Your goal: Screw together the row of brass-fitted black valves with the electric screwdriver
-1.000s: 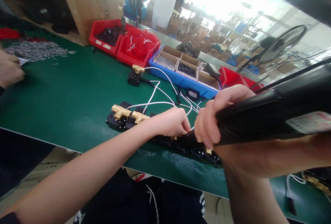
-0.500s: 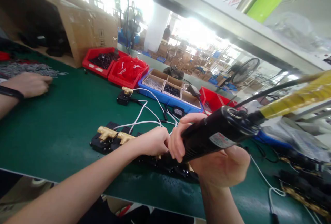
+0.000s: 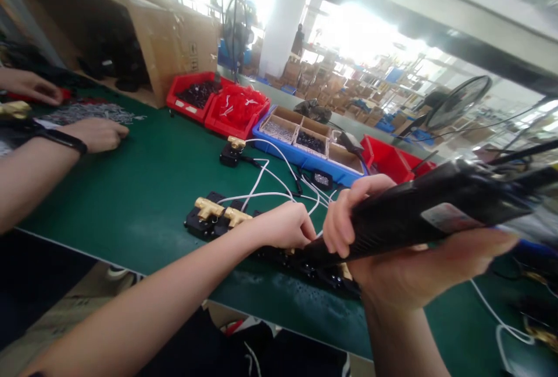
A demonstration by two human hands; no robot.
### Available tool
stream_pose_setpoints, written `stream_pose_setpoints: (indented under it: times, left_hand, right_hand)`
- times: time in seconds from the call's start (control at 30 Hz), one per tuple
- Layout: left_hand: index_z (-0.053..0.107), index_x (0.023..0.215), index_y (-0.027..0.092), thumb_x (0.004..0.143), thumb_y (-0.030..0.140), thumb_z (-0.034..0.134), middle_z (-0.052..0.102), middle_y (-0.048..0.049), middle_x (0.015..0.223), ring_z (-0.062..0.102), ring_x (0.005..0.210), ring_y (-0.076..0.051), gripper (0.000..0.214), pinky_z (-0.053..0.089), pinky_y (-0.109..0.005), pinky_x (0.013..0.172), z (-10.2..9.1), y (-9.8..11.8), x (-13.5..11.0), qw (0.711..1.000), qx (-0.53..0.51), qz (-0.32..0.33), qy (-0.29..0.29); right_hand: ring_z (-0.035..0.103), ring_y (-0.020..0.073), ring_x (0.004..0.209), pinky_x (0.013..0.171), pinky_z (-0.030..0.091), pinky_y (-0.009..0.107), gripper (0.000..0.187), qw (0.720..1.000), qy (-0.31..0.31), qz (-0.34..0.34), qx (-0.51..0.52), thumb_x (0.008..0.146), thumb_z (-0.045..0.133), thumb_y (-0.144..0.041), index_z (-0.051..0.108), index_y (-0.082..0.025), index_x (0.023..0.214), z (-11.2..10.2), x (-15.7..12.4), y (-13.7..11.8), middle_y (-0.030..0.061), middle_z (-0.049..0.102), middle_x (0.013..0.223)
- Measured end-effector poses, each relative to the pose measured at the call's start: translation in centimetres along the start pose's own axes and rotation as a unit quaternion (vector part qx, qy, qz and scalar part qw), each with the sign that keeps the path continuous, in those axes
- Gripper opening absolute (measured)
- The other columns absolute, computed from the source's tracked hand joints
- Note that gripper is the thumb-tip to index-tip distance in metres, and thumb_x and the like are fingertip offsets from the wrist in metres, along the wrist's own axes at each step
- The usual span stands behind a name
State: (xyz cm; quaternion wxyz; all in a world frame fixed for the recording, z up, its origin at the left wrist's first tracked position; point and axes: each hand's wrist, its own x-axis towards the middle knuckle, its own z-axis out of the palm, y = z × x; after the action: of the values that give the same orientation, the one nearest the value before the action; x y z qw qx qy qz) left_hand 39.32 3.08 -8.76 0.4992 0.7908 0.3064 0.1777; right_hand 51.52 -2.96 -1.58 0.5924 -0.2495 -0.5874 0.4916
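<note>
My right hand [image 3: 401, 266] is wrapped round a black electric screwdriver [image 3: 401, 214], which slants down to the left with its cable end raised at the right. My left hand [image 3: 288, 223] is closed with its fingertips at the screwdriver's lower end, over a row of black units. Whatever those fingertips pinch is hidden, and so is the screwdriver's bit. At the row's left end, a black housing [image 3: 198, 227] carries a brass tee fitting [image 3: 208, 208], with another brass tee [image 3: 235, 216] beside it. White cables [image 3: 257, 196] run from the units across the green bench.
Red bins [image 3: 192, 111] and a blue divided tray [image 3: 305, 162] of small parts line the back. One separate black unit [image 3: 229, 155] stands before them. At left, a co-worker's hand [image 3: 98, 135] is near grey parts [image 3: 98, 111]. A cardboard box [image 3: 174, 46] stands behind.
The view has shifted, so the bench items sit further right. The screwdriver lies closer to level, its cable end lower. A co-worker's second hand has come into view at left.
</note>
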Motion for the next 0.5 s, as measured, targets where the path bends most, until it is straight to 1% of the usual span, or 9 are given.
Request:
stream_pose_setpoints:
  times: [0.07,0.13,0.23,0.33,0.43,0.5]
  left_hand:
    - [0.072,0.062,0.010,0.067,0.006,0.061,0.054,0.0028,0.049,0.049,0.050,-0.009,0.012,0.033,-0.018,0.048,0.0,0.0,-0.1,1.000,0.016,0.002,-0.012]
    - [0.072,0.063,0.009,0.069,0.006,0.060,0.056,0.0019,0.051,0.051,0.052,-0.010,0.013,0.034,-0.018,0.049,0.0,0.0,-0.1,0.999,0.034,0.011,-0.013]
    - [0.070,0.061,0.007,0.069,0.007,0.061,0.056,0.0011,0.051,0.052,0.052,-0.010,0.013,0.033,-0.018,0.048,0.1,-0.1,0.0,0.999,0.043,0.013,-0.002]
    - [0.070,0.060,0.008,0.069,0.009,0.062,0.056,0.0009,0.050,0.051,0.052,-0.010,0.012,0.033,-0.019,0.047,0.1,-0.3,0.1,0.999,0.045,0.007,0.002]
    - [0.072,0.063,0.009,0.070,0.012,0.064,0.060,0.0003,0.054,0.053,0.054,-0.011,0.011,0.034,-0.019,0.049,0.2,-0.4,0.1,0.999,0.043,0.006,-0.001]
    - [0.072,0.064,0.010,0.070,0.010,0.063,0.061,-0.0004,0.055,0.055,0.057,-0.012,0.011,0.035,-0.019,0.051,0.2,-0.4,0.2,0.999,0.042,0.005,0.000]
  right_hand:
    - [0.043,0.0141,0.034,0.038,0.035,0.027,0.067,0.999,0.049,0.001,-0.001,0.070,0.055,-0.084,0.057,-0.017,0.073,0.5,0.0,0.2,0.0004,0.051,0.046]
    - [0.042,0.0137,0.032,0.037,0.036,0.027,0.070,0.997,0.072,0.009,-0.009,0.068,0.055,-0.086,0.056,-0.016,0.066,1.0,0.2,0.2,0.0010,0.050,0.043]
    - [0.042,0.0135,0.032,0.038,0.037,0.028,0.073,0.997,0.074,0.024,-0.026,0.065,0.052,-0.089,0.054,-0.016,0.058,1.7,0.4,-0.2,0.0023,0.050,0.042]
    - [0.043,0.0140,0.032,0.037,0.034,0.028,0.070,0.994,0.084,0.042,-0.057,0.068,0.055,-0.084,0.053,-0.016,0.056,2.1,0.5,-0.7,0.0019,0.047,0.041]
    - [0.047,0.0165,0.037,0.042,0.039,0.031,0.063,0.994,0.069,0.042,-0.077,0.074,0.058,-0.076,0.056,-0.015,0.059,2.2,0.5,-1.1,0.0035,0.050,0.046]
    - [0.051,0.0190,0.043,0.048,0.043,0.035,0.058,0.995,0.056,0.051,-0.061,0.078,0.056,-0.072,0.057,-0.015,0.064,1.9,0.3,-1.3,0.0048,0.054,0.053]
